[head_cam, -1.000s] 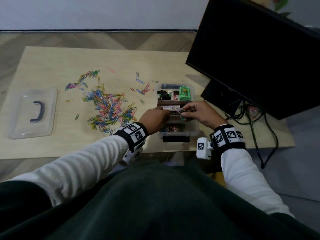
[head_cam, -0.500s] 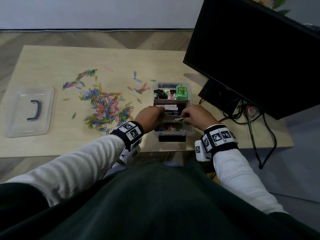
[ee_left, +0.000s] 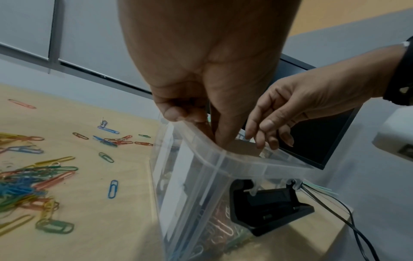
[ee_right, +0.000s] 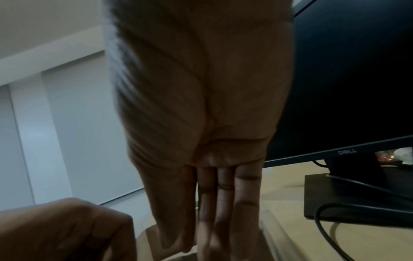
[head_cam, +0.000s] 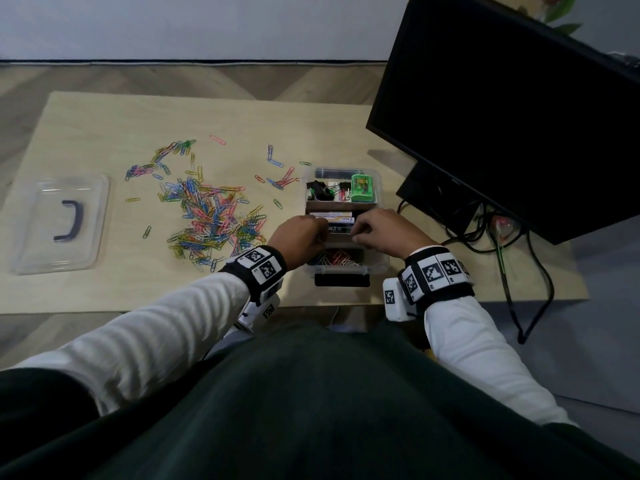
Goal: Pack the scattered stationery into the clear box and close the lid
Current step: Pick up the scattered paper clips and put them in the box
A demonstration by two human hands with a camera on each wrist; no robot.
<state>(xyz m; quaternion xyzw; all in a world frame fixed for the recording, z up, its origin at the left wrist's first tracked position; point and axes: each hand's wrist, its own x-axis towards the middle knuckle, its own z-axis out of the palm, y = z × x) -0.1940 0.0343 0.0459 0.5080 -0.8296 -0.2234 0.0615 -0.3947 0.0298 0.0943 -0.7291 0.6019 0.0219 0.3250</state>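
From my feed I see a light wooden table (head_cam: 104, 126) set on a herringbone wood floor (head_cam: 173, 77), with a pale plain wall (head_cam: 173, 26) across the top of the frame. A large black flat-screen monitor (head_cam: 512, 109) fills the upper right, its dark rectangular stand base (ee_right: 357, 197) resting on the table at the right, and in the right wrist view I read a brand name on the monitor's lower bezel. Tangled black cables (head_cam: 533, 271) trail from under the monitor over the table's right edge, and green leaves (head_cam: 561, 5) show in the top right corner.
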